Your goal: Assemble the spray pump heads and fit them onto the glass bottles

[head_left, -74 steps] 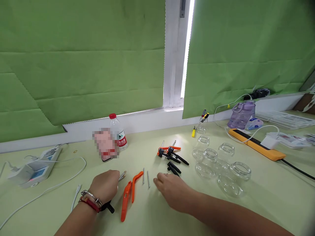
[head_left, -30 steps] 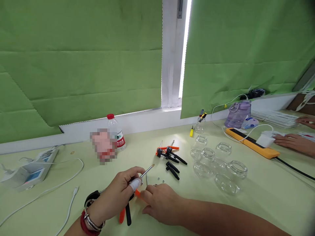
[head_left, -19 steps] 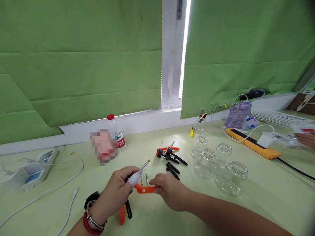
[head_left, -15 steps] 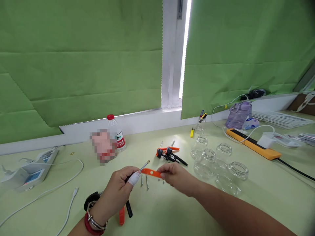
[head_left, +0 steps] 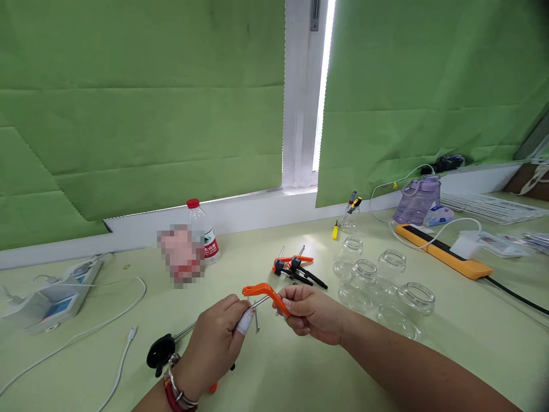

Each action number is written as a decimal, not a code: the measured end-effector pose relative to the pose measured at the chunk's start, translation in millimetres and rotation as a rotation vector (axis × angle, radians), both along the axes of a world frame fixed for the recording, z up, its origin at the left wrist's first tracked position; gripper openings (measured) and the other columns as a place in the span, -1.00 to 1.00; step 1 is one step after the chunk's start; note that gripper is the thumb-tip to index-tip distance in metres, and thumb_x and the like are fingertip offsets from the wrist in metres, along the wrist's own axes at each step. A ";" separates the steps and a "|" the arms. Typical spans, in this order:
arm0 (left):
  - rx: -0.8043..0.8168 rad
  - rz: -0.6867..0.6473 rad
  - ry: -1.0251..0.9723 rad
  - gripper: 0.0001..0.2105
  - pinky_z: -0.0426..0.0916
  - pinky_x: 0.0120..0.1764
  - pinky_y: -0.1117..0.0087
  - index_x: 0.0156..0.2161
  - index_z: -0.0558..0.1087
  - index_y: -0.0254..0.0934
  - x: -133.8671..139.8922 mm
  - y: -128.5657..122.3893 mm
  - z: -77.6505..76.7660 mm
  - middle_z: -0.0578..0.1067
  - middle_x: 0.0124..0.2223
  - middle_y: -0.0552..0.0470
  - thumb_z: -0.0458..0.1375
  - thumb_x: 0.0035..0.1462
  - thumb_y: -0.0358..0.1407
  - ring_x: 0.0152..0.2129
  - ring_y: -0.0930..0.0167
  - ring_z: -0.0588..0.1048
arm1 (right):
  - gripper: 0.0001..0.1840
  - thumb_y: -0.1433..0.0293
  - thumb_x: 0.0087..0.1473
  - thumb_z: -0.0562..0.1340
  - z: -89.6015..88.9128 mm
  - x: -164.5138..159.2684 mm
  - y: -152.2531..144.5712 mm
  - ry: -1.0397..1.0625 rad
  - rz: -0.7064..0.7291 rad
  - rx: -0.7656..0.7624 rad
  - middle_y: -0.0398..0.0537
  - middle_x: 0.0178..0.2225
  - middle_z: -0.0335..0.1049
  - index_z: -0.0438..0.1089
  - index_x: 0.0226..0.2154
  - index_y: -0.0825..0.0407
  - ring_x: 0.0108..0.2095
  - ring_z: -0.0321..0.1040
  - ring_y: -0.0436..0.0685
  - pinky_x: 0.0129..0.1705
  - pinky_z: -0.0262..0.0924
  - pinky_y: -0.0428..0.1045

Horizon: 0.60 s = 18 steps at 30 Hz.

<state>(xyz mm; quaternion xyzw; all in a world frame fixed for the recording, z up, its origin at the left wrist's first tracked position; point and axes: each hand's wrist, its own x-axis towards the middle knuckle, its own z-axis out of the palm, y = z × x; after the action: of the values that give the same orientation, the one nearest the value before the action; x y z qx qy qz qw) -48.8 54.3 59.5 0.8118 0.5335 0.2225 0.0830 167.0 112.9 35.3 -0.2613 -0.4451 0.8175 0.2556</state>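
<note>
My left hand (head_left: pixel 221 332), with a white wrap on its thumb, grips a thin metal rod (head_left: pixel 259 301) that points up to the right. My right hand (head_left: pixel 306 312) pinches the lower end of a curved orange crank handle (head_left: pixel 262 288). The rod reaches up to the handle from below; whether its tip sits in the handle's hole cannot be seen. Loose metal rods (head_left: pixel 257 320) and small nuts lie behind the hands. Under my left forearm are a black round part with a rod (head_left: pixel 161 352) and a partly hidden orange piece (head_left: pixel 213 387).
Beyond the hands lie black-and-orange crank assemblies (head_left: pixel 295 268). Several glass jars (head_left: pixel 364 286) stand to the right, screwdrivers (head_left: pixel 354 203) behind them, near an orange power strip (head_left: pixel 446 253). Leftward are a water bottle (head_left: pixel 206 232), a white power strip (head_left: pixel 64 300) and white cables.
The orange handle has turned, its free end now up and to the left. The rod has moved right, beneath the handle, and my left hand has shifted right with it.
</note>
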 end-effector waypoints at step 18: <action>0.223 0.031 0.124 -0.77 0.30 -0.38 0.40 -0.04 0.29 -0.22 -3.2 0.8 -12.8 0.49 -0.30 -0.04 -0.07 0.22 -0.32 -0.42 0.37 0.45 | -0.65 0.19 0.00 0.27 0.1 0.0 -1.8 -0.145 0.010 0.259 -0.10 -0.46 0.35 0.43 -0.27 0.15 -0.51 0.19 -0.09 -0.45 0.05 -0.11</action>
<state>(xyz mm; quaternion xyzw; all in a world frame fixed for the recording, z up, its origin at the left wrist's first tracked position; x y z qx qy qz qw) -52.0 55.1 46.7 0.8199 0.5219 0.2310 -0.0445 167.0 111.1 35.5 -0.2822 -0.5655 0.7334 0.2503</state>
